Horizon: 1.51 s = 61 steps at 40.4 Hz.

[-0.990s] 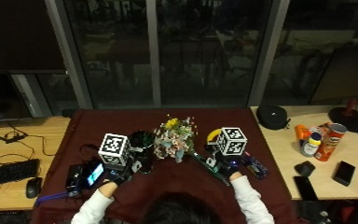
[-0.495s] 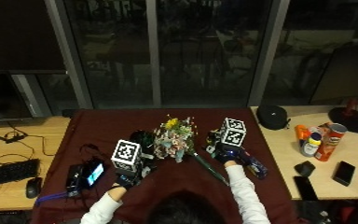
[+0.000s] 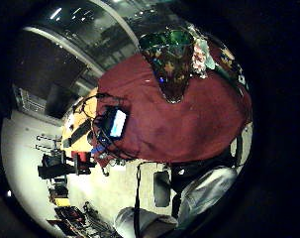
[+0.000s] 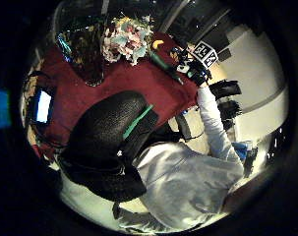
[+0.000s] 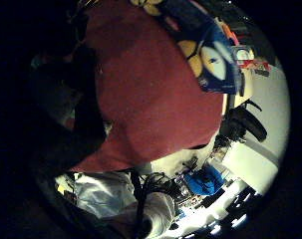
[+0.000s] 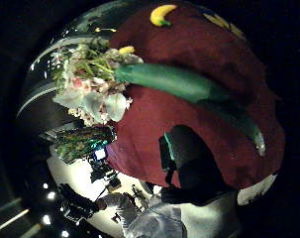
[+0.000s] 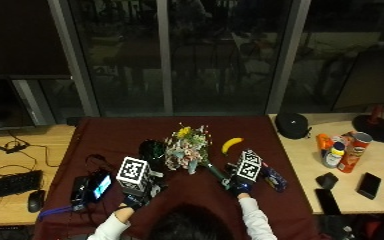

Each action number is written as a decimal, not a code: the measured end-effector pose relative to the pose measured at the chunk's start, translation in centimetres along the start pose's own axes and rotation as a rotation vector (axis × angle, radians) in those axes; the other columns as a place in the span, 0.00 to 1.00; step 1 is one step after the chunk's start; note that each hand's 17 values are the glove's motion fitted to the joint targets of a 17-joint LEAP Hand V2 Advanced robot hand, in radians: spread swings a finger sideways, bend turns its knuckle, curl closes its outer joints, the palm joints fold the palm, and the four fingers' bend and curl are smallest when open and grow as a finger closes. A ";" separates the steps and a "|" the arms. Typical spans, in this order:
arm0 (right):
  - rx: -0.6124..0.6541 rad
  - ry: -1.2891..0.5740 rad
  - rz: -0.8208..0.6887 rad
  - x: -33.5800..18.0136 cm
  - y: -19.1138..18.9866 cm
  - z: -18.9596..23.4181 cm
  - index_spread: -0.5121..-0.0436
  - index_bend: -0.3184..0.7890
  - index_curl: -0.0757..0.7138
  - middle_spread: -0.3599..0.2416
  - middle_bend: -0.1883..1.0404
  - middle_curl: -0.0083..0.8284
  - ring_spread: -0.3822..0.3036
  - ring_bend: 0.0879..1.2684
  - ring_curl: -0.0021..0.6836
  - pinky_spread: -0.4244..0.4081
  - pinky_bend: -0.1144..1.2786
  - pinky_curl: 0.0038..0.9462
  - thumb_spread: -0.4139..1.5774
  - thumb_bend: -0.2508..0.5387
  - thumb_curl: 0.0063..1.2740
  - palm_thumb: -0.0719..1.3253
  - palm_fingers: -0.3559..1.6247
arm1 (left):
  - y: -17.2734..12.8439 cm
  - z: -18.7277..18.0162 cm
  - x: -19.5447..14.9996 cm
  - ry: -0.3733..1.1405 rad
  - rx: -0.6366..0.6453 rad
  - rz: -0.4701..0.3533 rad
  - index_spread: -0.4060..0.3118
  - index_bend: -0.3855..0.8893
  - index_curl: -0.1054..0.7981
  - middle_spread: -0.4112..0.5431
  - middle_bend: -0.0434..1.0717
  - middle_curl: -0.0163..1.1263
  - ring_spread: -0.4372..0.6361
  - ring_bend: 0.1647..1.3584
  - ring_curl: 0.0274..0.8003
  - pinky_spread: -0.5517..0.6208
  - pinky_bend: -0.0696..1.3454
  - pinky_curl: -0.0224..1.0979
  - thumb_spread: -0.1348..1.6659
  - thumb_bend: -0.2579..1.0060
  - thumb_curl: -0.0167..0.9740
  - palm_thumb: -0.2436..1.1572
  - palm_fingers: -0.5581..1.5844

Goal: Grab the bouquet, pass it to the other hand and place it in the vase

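Observation:
The bouquet [image 7: 187,147] of pale flowers lies on the dark red cloth [image 7: 112,135], its green wrapped stem [image 7: 215,171] pointing towards my right hand [image 7: 240,187]. That hand hovers at the stem's end. In its thumb side view the stem [image 6: 174,82] lies on the cloth a little off the palm, ungripped. A dark green glass vase [image 7: 152,150] stands upright just left of the flowers. Near the cloth's front edge, short of the vase [image 3: 172,64], my left hand [image 7: 133,197] holds nothing.
A banana [image 7: 230,145] lies behind the right hand and a blue packet [image 7: 274,178] beside it. A lit device with cables [image 7: 95,186] sits at the cloth's left edge. Cans and bottles [image 7: 342,152] stand on the wooden table at right, a keyboard [image 7: 5,185] at left.
The right hand has come down and back towards me, onto the stem's end. The left hand has shifted right and nearer to me. Bouquet and vase have not moved.

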State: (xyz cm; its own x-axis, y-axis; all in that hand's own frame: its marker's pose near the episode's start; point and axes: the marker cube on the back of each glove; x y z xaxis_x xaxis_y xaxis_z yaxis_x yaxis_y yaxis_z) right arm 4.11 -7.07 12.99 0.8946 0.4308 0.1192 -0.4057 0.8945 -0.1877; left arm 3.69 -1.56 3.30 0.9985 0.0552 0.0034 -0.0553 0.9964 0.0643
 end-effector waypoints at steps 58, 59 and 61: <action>0.349 -1.216 -0.352 -7.5 -1.0 -8.5 0.65 0.82 0.77 0.36 0.85 0.75 0.30 0.82 0.84 0.28 0.67 0.55 0.64 0.33 0.39 0.76 0.88 | -12.6 -2.3 11.8 0.916 -0.141 0.173 0.74 0.37 0.38 0.72 0.26 0.32 0.80 0.39 0.32 0.81 0.36 0.31 0.69 0.20 0.32 0.37 0.29; 0.327 -1.243 -0.376 -8.0 -0.4 -8.6 0.65 0.81 0.77 0.36 0.85 0.75 0.30 0.82 0.84 0.28 0.67 0.56 0.63 0.32 0.39 0.77 0.88 | -13.2 -2.5 12.4 0.973 -0.148 0.182 0.76 0.33 0.36 0.73 0.24 0.31 0.80 0.42 0.33 0.81 0.37 0.32 0.68 0.20 0.32 0.38 0.27; 0.289 -1.287 -0.417 -8.8 0.3 -8.7 0.65 0.81 0.78 0.37 0.86 0.75 0.30 0.83 0.84 0.28 0.68 0.56 0.62 0.31 0.41 0.77 0.87 | -14.1 -2.9 13.4 1.071 -0.169 0.201 0.78 0.33 0.34 0.75 0.23 0.32 0.80 0.43 0.34 0.81 0.40 0.33 0.67 0.20 0.33 0.40 0.26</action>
State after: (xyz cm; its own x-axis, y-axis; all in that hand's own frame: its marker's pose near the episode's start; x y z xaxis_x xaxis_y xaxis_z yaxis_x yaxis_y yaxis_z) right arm -2.30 -11.63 3.44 0.2207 -0.2079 0.9529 -0.3189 0.9079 0.2720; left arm 17.89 -14.73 -0.45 0.4588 0.1631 -0.8734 -0.2980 0.9543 0.0216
